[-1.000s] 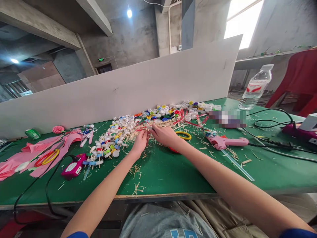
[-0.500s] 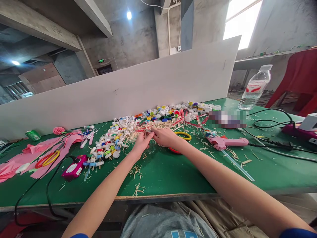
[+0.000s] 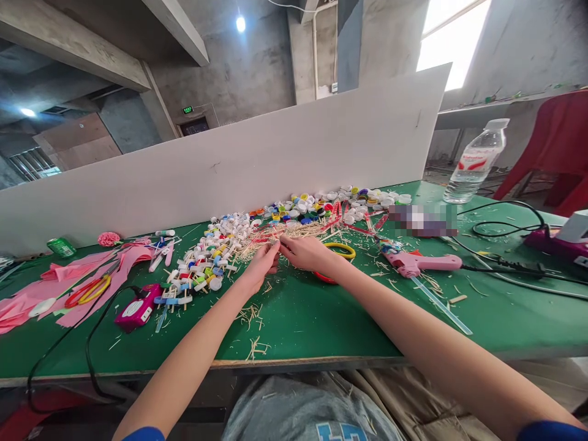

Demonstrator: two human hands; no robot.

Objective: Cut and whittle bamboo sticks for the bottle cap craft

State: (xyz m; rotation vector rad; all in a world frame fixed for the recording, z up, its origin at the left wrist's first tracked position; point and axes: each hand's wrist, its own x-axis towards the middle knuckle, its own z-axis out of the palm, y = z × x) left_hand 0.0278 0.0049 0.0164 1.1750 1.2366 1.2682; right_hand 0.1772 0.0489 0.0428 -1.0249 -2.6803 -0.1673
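Note:
My left hand (image 3: 261,267) and my right hand (image 3: 304,252) meet at the fingertips over the green table, in front of a heap of thin wooden sticks (image 3: 298,230). Both have their fingers pinched closed. Whatever lies between them is small and mostly hidden, so its kind does not show. Just right of my right hand lie scissors with yellow and red handles (image 3: 345,250), partly covered by that hand. To the left of my left hand spreads a pile of small bottle-cap pieces with sticks through them (image 3: 206,263).
Loose bottle caps (image 3: 303,208) line the white board (image 3: 257,165). A pink glue gun (image 3: 425,262) with a glue stick lies at right, near a water bottle (image 3: 475,162) and cables. Pink paper (image 3: 133,263), other scissors (image 3: 89,290) and a magenta power block (image 3: 138,308) are at left.
My fingertips have shifted slightly at the same spot, and the small thing between them shows less now. The view has moved a little; the things on the table stay put.

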